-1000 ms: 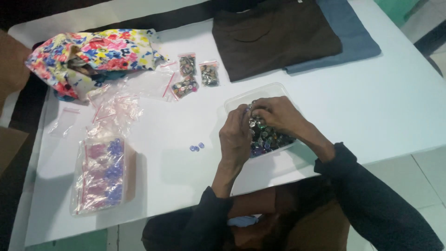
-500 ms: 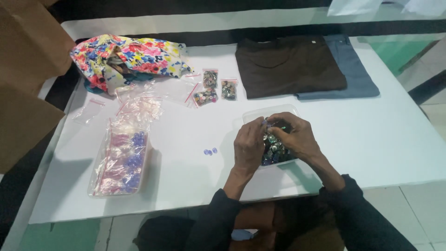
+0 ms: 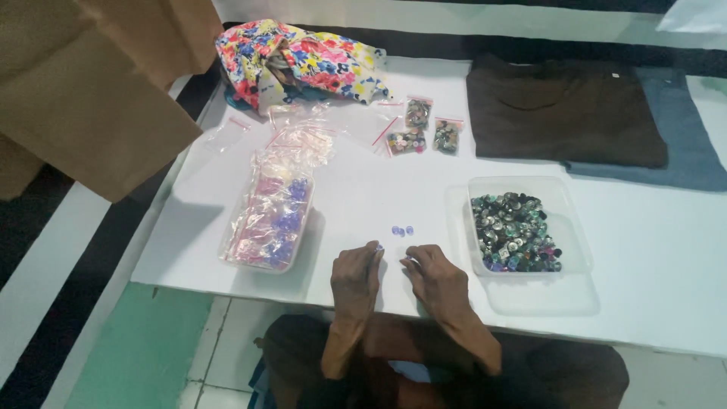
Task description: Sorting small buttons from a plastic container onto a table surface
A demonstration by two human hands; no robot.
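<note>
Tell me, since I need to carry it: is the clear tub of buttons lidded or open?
Open: the clear tub shows no lid, buttons lie exposed inside.

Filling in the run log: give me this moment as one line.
left hand: on table, pinching small button | right hand: on table, fingertips down | loose buttons: ahead of hands | button tub: right, untouched

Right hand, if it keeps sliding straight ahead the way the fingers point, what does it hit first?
Probably the small purple buttons lying loose on the white table, just beyond the right hand; depth is hard to judge.
</note>
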